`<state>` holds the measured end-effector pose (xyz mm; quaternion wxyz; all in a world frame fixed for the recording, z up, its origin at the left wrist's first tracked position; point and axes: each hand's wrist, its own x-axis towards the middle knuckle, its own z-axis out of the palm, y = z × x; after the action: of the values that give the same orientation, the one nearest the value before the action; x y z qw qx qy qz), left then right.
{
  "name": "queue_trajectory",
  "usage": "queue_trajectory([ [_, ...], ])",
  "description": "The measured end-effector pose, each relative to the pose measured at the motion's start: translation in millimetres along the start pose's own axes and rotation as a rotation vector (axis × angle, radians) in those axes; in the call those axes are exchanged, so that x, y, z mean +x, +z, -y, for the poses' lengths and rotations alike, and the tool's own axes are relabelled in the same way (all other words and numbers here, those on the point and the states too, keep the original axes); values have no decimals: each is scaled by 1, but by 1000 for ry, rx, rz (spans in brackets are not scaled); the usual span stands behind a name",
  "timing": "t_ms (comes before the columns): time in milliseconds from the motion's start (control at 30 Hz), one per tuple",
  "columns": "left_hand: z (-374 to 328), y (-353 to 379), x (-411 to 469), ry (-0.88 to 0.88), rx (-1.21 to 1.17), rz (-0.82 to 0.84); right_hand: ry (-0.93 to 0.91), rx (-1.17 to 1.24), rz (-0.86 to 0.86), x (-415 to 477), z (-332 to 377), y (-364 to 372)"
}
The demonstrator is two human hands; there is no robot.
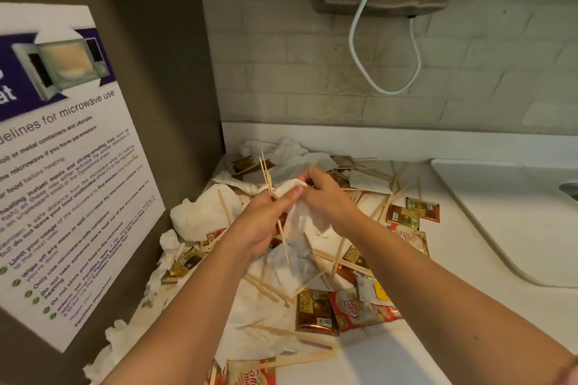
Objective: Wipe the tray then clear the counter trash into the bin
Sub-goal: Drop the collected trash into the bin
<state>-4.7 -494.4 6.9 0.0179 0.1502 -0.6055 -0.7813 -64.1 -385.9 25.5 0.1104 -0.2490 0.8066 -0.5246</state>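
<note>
So L fingers (283,201) curl round thin wooden sticks (266,172), R fingers (310,179) pinch crumpled tissue (301,222)

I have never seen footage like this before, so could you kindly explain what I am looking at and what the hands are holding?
There is no machine here: a person wears a wide-angle camera on the head, looking down at their own two bare hands. This single picture comes from that camera. The left hand grips a bundle of wooden stir sticks; the right hand pinches a crumpled tissue. Beneath lies a white counter littered with used napkins, loose sticks, brown coffee sachets and creamer sachets. A sink is at right, a microwave poster at left.
</note>
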Motion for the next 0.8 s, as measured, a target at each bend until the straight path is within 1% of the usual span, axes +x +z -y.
queue_trajectory([
  [133,3,-4,3,46,-22,-16,162,127,119,-3,-2,-6],
  [200,3,-6,5,48,-22,-45,231,132,158,-1,-6,-15],
  [267,2,-10,8,29,-31,-88,215,26,107,6,-16,-29],
  [300,1,-12,9,18,-40,-111,200,-73,49,9,-23,-36],
  [367,-2,-17,12,-1,-53,-149,205,-424,-73,14,-43,-54],
  [433,-4,-22,13,-5,-34,-180,267,-778,-68,15,-61,-66],
  [500,-3,-27,17,-1,-17,-211,364,-966,29,11,-72,-70],
  [533,-2,-30,19,-3,-11,-226,397,-1005,74,9,-75,-69],
  [600,-1,-34,22,-15,2,-236,443,-1004,115,7,-81,-67],
  [700,1,-38,26,-15,9,-229,393,-1004,122,8,-90,-62],
  [800,0,-41,27,-16,13,-226,364,-962,79,9,-89,-57],
])
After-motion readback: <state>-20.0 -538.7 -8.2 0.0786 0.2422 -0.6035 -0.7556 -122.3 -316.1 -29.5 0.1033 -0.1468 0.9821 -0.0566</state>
